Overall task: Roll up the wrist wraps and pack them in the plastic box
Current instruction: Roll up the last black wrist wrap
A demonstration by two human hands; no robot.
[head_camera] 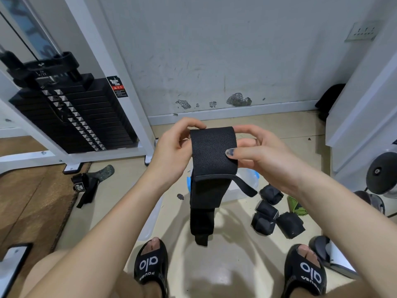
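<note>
I hold a black wrist wrap (pixel 211 160) up in front of me, its top folded over and its long tail hanging down toward the floor. My left hand (pixel 171 147) pinches its upper left edge. My right hand (pixel 255 151) grips its right side, thumb pressed on the front of the fabric. A thin black loop dangles from the wrap's right side. Behind and below the wrap lies the clear plastic box (pixel 247 179) with a blue clip, mostly hidden. Three rolled black wraps (pixel 277 214) sit on the floor to the right.
A white weight-stack machine (pixel 71 117) stands at the left. A black strap and a lifting grip (pixel 88 186) lie by its foot. A green item (pixel 297 208) lies near the rolled wraps. A clear lid (pixel 151 214) lies by my left foot, and my sandalled feet (pixel 150 263) are at the bottom.
</note>
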